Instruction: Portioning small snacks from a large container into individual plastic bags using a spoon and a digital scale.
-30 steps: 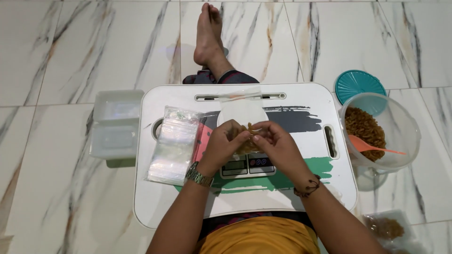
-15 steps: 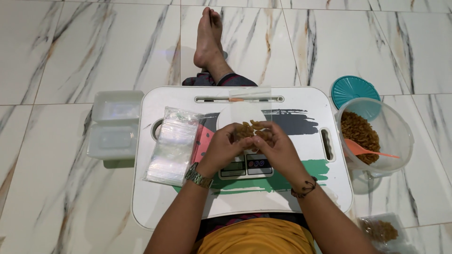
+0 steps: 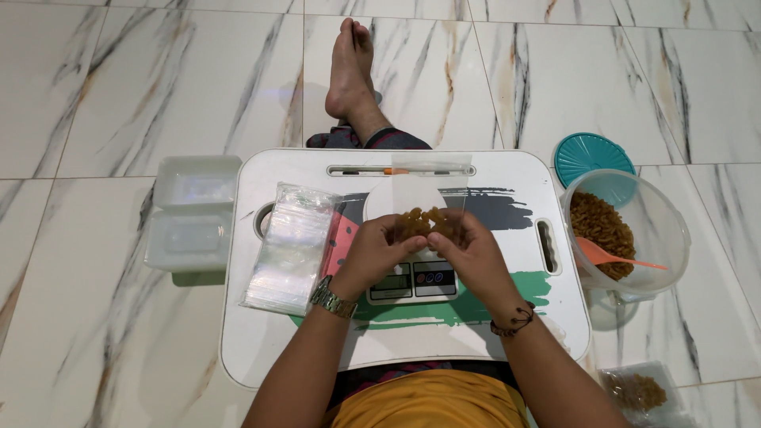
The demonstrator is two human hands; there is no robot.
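Note:
My left hand (image 3: 372, 254) and my right hand (image 3: 469, 252) meet over a small digital scale (image 3: 412, 279) on a white lap table (image 3: 507, 325). Together they grip a small clear plastic bag (image 3: 425, 208) holding brown snack pieces, its empty top standing up above the fingers. A stack of empty clear bags (image 3: 292, 246) lies on the table just left of my left hand. A watch sits on my left wrist, a dark bracelet on my right.
A big clear tub of brown snacks (image 3: 622, 231) with a pink scoop (image 3: 617, 255) stands on the floor at right, its teal lid (image 3: 593, 157) behind it. White lidded containers (image 3: 194, 212) sit left of the table. A filled bag (image 3: 640, 392) lies bottom right. My bare foot (image 3: 351, 70) stretches ahead.
The bag between my hands has been lifted slightly and its clear top now stands upright. Both hands stay over the scale.

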